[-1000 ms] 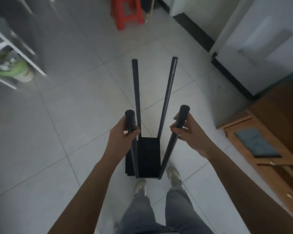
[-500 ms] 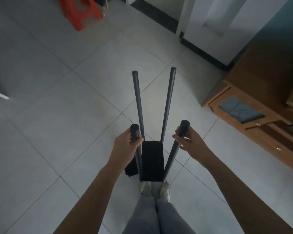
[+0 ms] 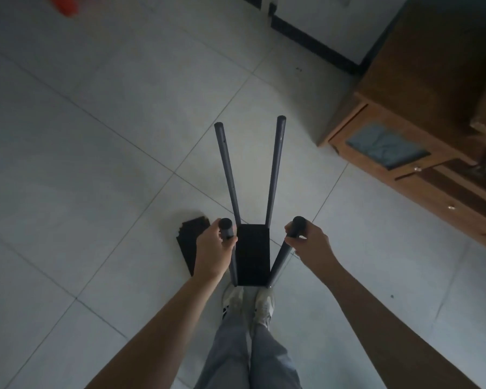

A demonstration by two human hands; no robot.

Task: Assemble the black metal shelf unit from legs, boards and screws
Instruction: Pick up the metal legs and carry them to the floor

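The black shelf unit stands upright on the tiled floor right in front of my feet, with one black board (image 3: 253,254) fixed low between its round legs. My left hand (image 3: 212,252) grips the near left leg (image 3: 227,228) just below its top. My right hand (image 3: 310,244) grips the near right leg (image 3: 295,227) near its top. The two far legs (image 3: 226,167) rise past my hands and lean apart. A stack of loose black boards (image 3: 190,242) lies flat on the floor to the left of the unit, partly hidden by my left hand.
A brown wooden cabinet (image 3: 421,113) with a glass-panelled door and small knobs stands to the right. A white wall with a black skirting (image 3: 314,43) runs at the top. Part of a red stool (image 3: 65,4) shows at the top left. My shoes (image 3: 249,303) touch the unit's base.
The view has swung right and down: the red stool has slid to the top left corner and the cabinet has come closer. The stack of boards now shows left of the unit. Both hands keep their grip.
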